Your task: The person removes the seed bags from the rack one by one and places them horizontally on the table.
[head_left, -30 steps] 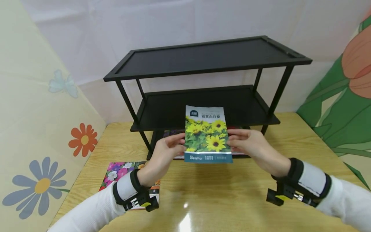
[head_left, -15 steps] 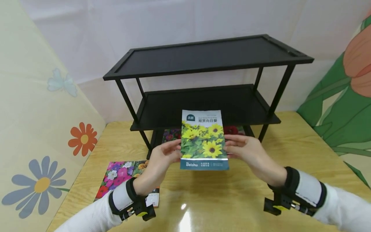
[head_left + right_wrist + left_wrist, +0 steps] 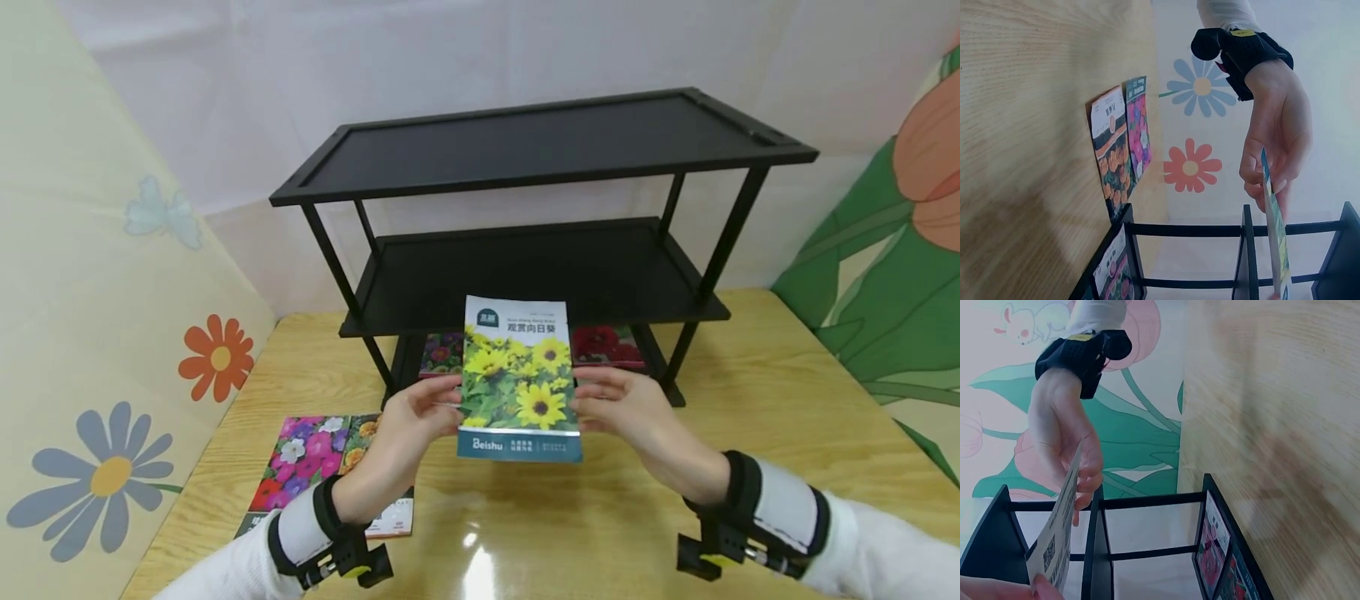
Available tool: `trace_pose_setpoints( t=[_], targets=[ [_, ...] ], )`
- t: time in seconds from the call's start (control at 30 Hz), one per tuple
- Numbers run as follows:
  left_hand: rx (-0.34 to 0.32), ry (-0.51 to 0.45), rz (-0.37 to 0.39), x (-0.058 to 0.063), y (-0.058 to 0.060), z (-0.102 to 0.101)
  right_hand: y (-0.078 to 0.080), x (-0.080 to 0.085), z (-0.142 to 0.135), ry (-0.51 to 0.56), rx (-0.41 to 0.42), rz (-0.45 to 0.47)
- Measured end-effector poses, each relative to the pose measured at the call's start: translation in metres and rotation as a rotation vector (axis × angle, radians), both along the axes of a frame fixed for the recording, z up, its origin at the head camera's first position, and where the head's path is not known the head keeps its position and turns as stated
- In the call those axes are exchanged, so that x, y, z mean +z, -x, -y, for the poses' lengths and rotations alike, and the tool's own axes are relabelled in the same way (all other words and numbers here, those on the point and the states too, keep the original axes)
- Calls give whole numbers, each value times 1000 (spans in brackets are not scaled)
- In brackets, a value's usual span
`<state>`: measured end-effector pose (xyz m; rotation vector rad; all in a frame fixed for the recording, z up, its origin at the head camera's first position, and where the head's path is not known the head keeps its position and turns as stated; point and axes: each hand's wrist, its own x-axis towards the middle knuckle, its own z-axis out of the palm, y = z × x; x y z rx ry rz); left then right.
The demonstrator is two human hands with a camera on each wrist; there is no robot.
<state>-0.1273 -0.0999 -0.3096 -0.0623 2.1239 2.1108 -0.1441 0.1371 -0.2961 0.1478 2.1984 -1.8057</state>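
A sunflower seed packet (image 3: 517,375) with a blue band along its bottom is held in the air before the black shelf rack, its printed front facing up toward the head camera. My left hand (image 3: 401,442) pinches its left edge between thumb and fingers. At the opposite edge, my right hand (image 3: 637,425) grips it the same way. The left wrist view shows the packet's back (image 3: 1054,540) with a printed code, and the right hand (image 3: 1069,434) beyond it. Seen nearly edge-on, the packet (image 3: 1277,244) spans down from the left hand (image 3: 1279,125) in the right wrist view.
The three-tier black rack (image 3: 536,325) stands on the wooden table (image 3: 637,517) against a white cloth. On its bottom tier lie a purple-flower packet (image 3: 441,353) and a red-flower packet (image 3: 606,344). Pink-flower (image 3: 303,457) and orange-flower (image 3: 1116,172) packets lie on the table at left.
Both hands have drawn the sunflower seed packet back from the rack, toward the body and slightly left. More of the packets on the bottom tier now shows.
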Motion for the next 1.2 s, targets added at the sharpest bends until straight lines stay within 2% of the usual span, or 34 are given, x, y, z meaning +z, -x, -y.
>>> trace_pose_setpoints(
  t=[0.3,0.63,0.8,1.0,1.2],
  targets=[
    [21,19,16,-9,-6,6,-5,-11,7,46,20,27],
    [37,59,36,-31,-14,14,-12,-26,17,56,47,39],
    [36,104,47,-44,-17,20,-13,-39,24,29,22,50],
    [30,134,68,-58,-19,24,-15,-60,33,55,0,60],
    [20,169,80,-70,-16,25,-15,-76,38,72,-6,50]
  ],
)
